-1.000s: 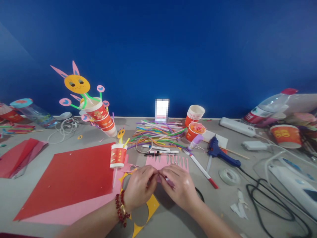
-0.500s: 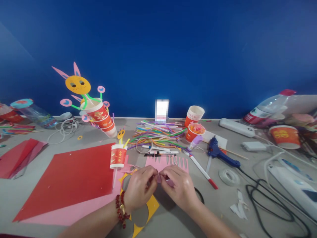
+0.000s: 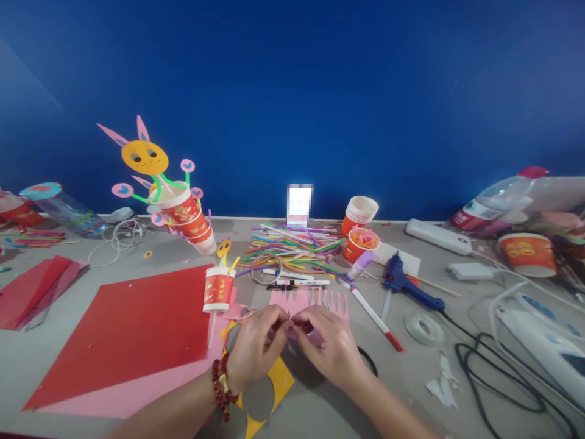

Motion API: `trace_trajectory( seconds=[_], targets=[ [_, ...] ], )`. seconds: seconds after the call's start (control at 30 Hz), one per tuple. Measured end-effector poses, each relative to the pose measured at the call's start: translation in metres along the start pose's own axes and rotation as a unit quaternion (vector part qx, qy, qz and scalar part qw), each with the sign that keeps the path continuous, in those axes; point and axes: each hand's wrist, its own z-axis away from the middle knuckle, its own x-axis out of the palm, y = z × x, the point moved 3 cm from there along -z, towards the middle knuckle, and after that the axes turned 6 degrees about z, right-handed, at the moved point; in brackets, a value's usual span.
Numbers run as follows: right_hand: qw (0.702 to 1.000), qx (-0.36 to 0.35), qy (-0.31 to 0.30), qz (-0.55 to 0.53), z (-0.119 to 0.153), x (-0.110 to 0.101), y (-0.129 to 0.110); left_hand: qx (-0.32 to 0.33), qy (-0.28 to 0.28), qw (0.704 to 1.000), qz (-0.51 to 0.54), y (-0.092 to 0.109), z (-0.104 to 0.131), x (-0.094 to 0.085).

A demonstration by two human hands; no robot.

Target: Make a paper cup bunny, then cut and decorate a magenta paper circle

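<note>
My left hand [image 3: 258,347], with a red bead bracelet [image 3: 221,387] on its wrist, and my right hand [image 3: 331,347] meet at the fingertips near the middle. Both are closed in a pinch on something too small to make out between them. Under and behind the fingers lies a pink paper [image 3: 329,297] with a row of pointed cuts along its far edge. A yellow sheet with round holes [image 3: 282,377] lies below my left hand. The paper cup with a small yellow face [image 3: 218,289] stands left of my hands.
Red sheet [image 3: 137,329] at left; stacked cups with a rabbit face [image 3: 183,213] behind it. Coloured sticks [image 3: 292,247], markers [image 3: 297,283] and cups [image 3: 359,213] at the back. Blue glue gun [image 3: 404,283], tape roll [image 3: 424,329], black cable [image 3: 498,372] and bottle [image 3: 493,201] at right.
Both hands have shifted very slightly, with the fingertips still together. The rest of the table looks the same.
</note>
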Motion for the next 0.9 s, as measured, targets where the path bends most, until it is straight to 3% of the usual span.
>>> trace_trajectory(
  seconds=[0.63, 0.77, 0.9],
  targets=[
    [1.0, -0.005, -0.019, 0.015, 0.002, 0.001, 0.002, -0.022, -0.005, 0.999, 0.043, -0.002, -0.002, 0.002],
    [0.999, 0.011, -0.017, 0.032, 0.0, -0.001, 0.003, -0.061, -0.013, 0.992, 0.11, -0.007, -0.001, 0.004],
    [0.999, 0.03, -0.011, 0.034, -0.001, -0.006, 0.01, -0.125, -0.024, 0.963, 0.239, -0.014, -0.001, 0.009]
  ],
)
